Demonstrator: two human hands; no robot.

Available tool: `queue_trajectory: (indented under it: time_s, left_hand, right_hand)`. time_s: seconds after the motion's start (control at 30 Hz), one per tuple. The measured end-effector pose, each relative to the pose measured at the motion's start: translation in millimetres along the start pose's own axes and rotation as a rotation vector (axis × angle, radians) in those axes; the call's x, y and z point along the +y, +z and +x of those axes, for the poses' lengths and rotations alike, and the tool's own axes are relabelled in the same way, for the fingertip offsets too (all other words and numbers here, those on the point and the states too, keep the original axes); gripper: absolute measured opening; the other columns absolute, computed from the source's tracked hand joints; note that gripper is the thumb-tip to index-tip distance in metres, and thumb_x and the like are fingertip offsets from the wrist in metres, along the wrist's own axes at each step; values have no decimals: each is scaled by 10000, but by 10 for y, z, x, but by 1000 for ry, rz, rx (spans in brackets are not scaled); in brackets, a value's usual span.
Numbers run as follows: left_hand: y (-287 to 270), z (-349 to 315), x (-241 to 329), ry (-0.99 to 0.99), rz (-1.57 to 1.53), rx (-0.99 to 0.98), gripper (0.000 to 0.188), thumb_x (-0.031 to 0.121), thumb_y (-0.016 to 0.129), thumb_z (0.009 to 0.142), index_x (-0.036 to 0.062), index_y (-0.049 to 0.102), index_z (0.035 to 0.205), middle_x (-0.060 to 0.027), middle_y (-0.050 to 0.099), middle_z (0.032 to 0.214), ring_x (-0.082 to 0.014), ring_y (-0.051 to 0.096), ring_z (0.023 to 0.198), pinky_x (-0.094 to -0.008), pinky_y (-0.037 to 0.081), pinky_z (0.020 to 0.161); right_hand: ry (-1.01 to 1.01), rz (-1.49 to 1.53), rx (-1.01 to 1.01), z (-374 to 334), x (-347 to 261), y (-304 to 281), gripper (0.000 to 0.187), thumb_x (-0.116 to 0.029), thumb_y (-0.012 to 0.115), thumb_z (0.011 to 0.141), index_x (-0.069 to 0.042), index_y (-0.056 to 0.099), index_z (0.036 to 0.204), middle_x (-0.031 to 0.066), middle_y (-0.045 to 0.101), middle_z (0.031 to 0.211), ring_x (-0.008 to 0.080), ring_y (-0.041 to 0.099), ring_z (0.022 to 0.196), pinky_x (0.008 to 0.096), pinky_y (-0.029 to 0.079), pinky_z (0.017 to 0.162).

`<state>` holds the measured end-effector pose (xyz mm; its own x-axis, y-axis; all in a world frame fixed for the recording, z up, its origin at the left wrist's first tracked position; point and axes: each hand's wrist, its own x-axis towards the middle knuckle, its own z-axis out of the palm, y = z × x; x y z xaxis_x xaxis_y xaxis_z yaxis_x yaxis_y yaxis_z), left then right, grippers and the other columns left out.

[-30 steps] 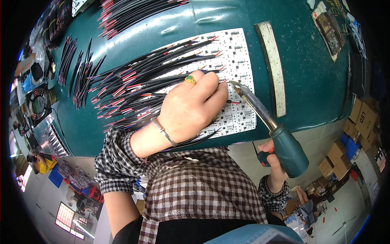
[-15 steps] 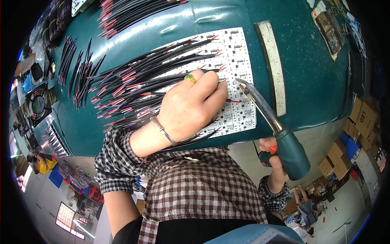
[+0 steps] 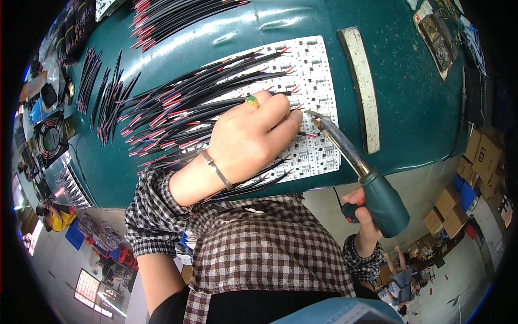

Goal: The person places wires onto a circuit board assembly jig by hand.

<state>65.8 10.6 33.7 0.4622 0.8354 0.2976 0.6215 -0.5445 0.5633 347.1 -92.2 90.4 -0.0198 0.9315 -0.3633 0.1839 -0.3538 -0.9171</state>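
Observation:
My left hand (image 3: 249,134), with a ring and a bracelet, rests over the white circuit board panel (image 3: 322,75). Its fingers are pinched together on a thin black cable, whose bared end barely shows past the fingertips; the rest is covered by the hand. Many black cables with red ends (image 3: 189,100) lie across the panel's left side. My right hand (image 3: 368,224) is wrapped round the green handle of a soldering gun (image 3: 386,204). The gun's bent tip is at the panel, just right of my left fingertips; whether it touches cannot be made out.
A pale speckled strip (image 3: 362,89) lies right of the panel on the green table (image 3: 404,113). More cable bundles (image 3: 172,24) lie at the back and left (image 3: 110,102). A dark, stained block (image 3: 438,46) sits far right, a small fan (image 3: 51,137) far left.
The soldering gun has moved slightly left, bringing its tip closer to my left fingertips. My left hand has shifted only a little.

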Motion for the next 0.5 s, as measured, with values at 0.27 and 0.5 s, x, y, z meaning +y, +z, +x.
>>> queue_trajectory:
  time_s: [0.27,0.5]
  left_hand:
    - [21,-18,-50,6,-64,31,390,9,697,659,66,731,1043,-31,604,859,-216,603,734,-317,489,573]
    - [60,-40,-71,113,68,48,345,57,678,693,8,705,1034,-42,557,858,-196,575,737,-299,489,568]
  right_hand:
    - [-9,23,-25,20,-7,7,450,-157,844,785,89,633,1097,143,716,886,223,708,834,360,575,820]
    - [-13,2,-20,4,1,3,434,-154,844,787,82,642,1091,133,720,896,213,705,834,349,568,818]
